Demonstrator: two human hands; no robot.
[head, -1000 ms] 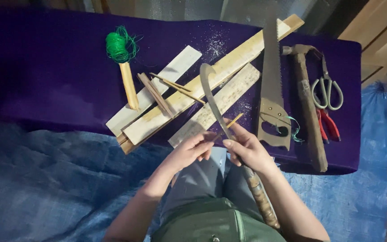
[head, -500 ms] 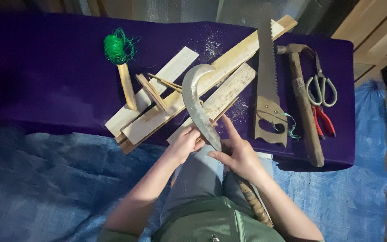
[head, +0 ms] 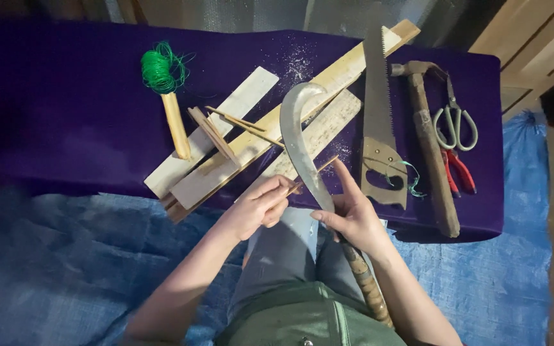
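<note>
A purple cloth-covered tabletop (head: 65, 128) stands over a blue tarpaulin floor sheet (head: 65, 256), carrying long pale wooden planks (head: 251, 150) laid diagonally as stock close to the person. To the right lie a grey hand saw (head: 377, 128), a wooden-handled hammer (head: 432, 147), grey-handled scissors (head: 455, 122) and red-handled pliers (head: 460, 170), side by side and within reach. A spool of green wire on a wooden stick (head: 165, 83) lies at the left.

The curved grey steel sickle (head: 299, 134) rests with its wrapped handle down in the lap, seemingly braced so the blade stays steady. The right hand (head: 354, 214) grips it where blade meets handle, fingers clamped, forefinger stretched up. The left hand (head: 258, 205) pinches a thin brown wooden stick (head: 312, 173), fingers closed on it, laying it across the blade's edge.
</note>
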